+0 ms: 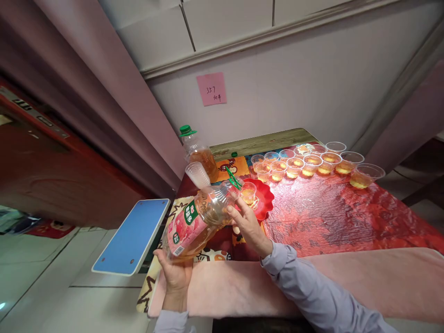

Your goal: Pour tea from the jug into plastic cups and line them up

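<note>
I hold a large clear juice bottle [187,224] with a pink label and amber liquid, tilted with its neck to the upper right. Under its base, my left hand [176,276] is cupped around the bottom. My right hand [250,227] grips it near the neck, fingers partly hidden. A green carrying strap [234,179] hangs at the neck. Beside the bottle's mouth stands a clear plastic cup [249,196] with some amber liquid, in a red scalloped dish [266,202]. Whether liquid is flowing cannot be made out.
Several cups [294,167] of amber liquid stand in rows at the back right. Behind my bottle are a stack of cups [197,174] and a second, green-capped bottle [201,157]. A loose green cap [234,154] lies near the wall. A blue board [133,236] sits left.
</note>
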Available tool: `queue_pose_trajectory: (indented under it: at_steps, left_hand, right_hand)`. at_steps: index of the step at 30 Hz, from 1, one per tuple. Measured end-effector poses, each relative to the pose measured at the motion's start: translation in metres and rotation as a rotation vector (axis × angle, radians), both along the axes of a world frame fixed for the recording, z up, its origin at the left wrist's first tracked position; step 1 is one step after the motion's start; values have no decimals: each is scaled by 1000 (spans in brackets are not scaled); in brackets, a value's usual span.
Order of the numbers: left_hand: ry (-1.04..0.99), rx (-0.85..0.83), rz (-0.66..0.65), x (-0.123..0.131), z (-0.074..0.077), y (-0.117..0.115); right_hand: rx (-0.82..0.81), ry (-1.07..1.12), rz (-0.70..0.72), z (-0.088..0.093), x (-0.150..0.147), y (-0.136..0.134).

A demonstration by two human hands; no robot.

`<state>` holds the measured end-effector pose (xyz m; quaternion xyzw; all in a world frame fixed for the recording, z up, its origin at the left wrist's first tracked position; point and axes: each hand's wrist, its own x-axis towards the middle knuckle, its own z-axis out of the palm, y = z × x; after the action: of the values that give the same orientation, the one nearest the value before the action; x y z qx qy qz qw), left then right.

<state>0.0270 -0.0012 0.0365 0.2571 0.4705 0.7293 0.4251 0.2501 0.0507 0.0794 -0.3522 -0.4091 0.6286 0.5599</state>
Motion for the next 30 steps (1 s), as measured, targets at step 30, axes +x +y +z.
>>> queue_pose_trajectory:
  at_steps: [30]
  left_hand:
    - [503, 78, 266, -33, -30, -13]
  right_hand:
    - [473, -815, -210, 10, 52, 48]
